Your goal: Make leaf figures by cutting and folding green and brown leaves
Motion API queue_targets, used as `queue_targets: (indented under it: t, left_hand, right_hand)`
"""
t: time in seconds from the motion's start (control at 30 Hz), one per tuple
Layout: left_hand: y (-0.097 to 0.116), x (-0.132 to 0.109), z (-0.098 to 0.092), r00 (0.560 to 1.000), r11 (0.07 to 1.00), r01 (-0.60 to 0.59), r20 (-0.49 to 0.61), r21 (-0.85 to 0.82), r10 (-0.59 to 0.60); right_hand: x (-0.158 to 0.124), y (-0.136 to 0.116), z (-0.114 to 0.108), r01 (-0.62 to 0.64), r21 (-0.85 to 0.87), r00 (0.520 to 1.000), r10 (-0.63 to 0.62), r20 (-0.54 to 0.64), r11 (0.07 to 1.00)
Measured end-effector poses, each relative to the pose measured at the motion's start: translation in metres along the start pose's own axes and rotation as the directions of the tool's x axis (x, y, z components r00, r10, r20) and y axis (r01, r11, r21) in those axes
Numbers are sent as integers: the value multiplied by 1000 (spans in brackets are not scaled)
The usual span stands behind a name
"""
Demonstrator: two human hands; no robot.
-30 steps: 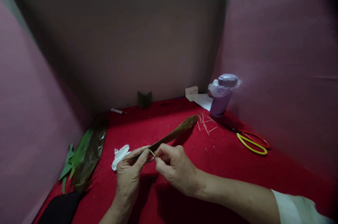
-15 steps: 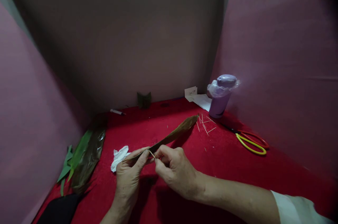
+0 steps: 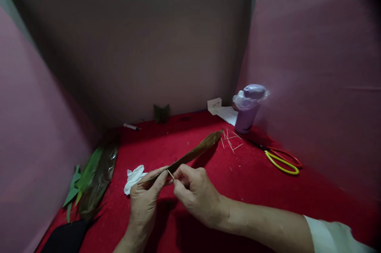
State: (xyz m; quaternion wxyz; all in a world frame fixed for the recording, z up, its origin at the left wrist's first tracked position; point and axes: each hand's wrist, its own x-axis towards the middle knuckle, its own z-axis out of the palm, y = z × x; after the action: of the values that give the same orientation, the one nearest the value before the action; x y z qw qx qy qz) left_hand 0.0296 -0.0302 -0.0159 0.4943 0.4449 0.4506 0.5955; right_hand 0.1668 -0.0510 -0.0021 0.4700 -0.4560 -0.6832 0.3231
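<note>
A long brown-green leaf (image 3: 196,150), narrow and folded lengthwise, slants up to the right over the red cloth. Its lower end is pinched between thumb and fingers of my left hand (image 3: 145,195). My right hand (image 3: 198,191) is closed on a thin wooden toothpick (image 3: 170,174), whose far end meets the leaf beside my left thumb. Whether the tip has pierced the leaf I cannot tell. Just past the leaf's upper end, several loose toothpicks (image 3: 230,141) lie scattered.
Scissors (image 3: 282,160) with red and yellow handles lie at right, near a purple tumbler (image 3: 247,116) and white papers (image 3: 228,114). Leaves (image 3: 97,181) and a black item (image 3: 65,237) lie left; a crumpled tissue (image 3: 133,178) is nearer. A syringe (image 3: 131,126) and folded leaf piece (image 3: 161,113) sit behind.
Almost nothing differs. The whole view has shifted very slightly, while both hands keep the same hold on the leaf and the toothpick.
</note>
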Motion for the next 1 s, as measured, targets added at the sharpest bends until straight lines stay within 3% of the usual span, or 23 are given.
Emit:
queue_targets:
  t: [0.13, 0.33, 0.53, 0.77, 1.0]
  left_hand:
    - [0, 1, 2, 1000, 1000, -5, -5, 11, 5]
    - [-3, 1, -1, 999, 998, -31, -8, 50, 32]
    - [-9, 4, -6, 998, 993, -65, -10, 103, 67]
    - [-3, 2, -2, 998, 991, -64, -10, 121, 66]
    - [-8, 5, -6, 996, 985, -77, -29, 154, 83]
  right_hand:
    - [0, 0, 1, -112, 85, 993, 109, 41, 990]
    - [0, -1, 1, -108, 105, 994, 105, 29, 989]
    - [3, -2, 4, -332, 365, 940, 271, 209, 870]
    - [3, 3, 7, -321, 338, 947, 309, 89, 885]
    - [8, 0, 4, -451, 458, 892, 365, 268, 766]
